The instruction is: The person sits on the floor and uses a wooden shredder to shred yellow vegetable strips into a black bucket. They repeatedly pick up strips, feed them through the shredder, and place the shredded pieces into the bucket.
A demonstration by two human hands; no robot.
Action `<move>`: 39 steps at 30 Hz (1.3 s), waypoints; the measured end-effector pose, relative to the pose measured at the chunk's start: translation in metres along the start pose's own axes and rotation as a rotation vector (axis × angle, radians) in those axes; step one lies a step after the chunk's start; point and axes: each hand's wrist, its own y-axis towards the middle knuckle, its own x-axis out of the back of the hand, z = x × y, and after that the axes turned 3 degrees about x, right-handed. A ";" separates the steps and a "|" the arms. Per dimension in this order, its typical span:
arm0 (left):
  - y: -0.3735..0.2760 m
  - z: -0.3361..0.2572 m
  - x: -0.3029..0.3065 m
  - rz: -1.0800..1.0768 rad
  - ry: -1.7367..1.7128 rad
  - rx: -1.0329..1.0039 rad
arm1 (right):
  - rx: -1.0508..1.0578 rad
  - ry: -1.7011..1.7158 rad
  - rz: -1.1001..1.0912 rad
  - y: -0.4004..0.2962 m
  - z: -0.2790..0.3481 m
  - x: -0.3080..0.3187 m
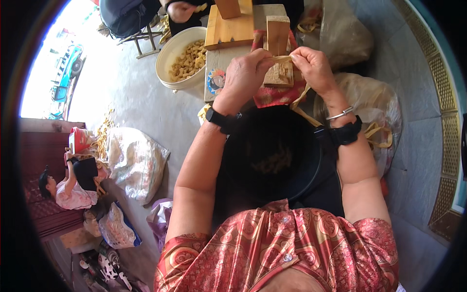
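Both my hands pinch a yellowish strip [281, 58] of soft material, stretched short between them. My left hand [248, 75] holds its one end, and my right hand [314, 69] grips it at the other side, from where a long tail hangs down over the dark basin's edge. Directly beneath the strip stands a wooden block [279, 78] with a rough, scored top, and behind it an upright wooden post [278, 34]. A red patterned cloth [279, 95] lies under the block. Below my forearms sits a dark round basin [315, 171] with small pale pieces [273, 160] inside.
A white bucket [162, 69] of cut yellowish pieces stands left of the bench [211, 58]. Beyond it, another person's hand [180, 11] holds a piece. Plastic sacks [375, 98] stand at the right; another sack [135, 160] and a seated person [73, 182] are at the left.
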 end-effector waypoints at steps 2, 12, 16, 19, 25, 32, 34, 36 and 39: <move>0.005 0.012 -0.006 -0.061 0.050 0.013 | 0.022 -0.128 -0.121 0.006 -0.004 -0.011; -0.049 -0.028 0.003 0.187 0.002 0.127 | -0.489 0.657 0.261 -0.023 0.024 -0.009; -0.053 -0.031 -0.017 -0.004 -0.706 0.349 | -0.809 1.083 0.271 -0.051 0.054 -0.034; -0.040 -0.044 -0.009 -0.197 -1.201 0.499 | -0.715 1.169 0.394 -0.051 0.050 -0.035; -0.029 -0.043 0.014 -0.569 -1.108 0.312 | -0.685 1.025 0.476 -0.050 0.062 -0.026; -0.052 -0.037 0.002 -0.352 -0.159 -0.355 | -0.232 0.628 0.204 -0.057 0.080 -0.022; -0.061 -0.047 -0.010 -0.269 -0.324 -0.136 | 0.030 0.220 0.085 -0.061 0.075 -0.028; -0.061 -0.047 -0.020 -0.195 -0.524 0.088 | 0.021 0.038 0.054 -0.062 0.074 -0.028; -0.058 -0.043 -0.017 -0.070 -0.646 0.296 | -0.008 0.063 -0.001 -0.061 0.060 -0.036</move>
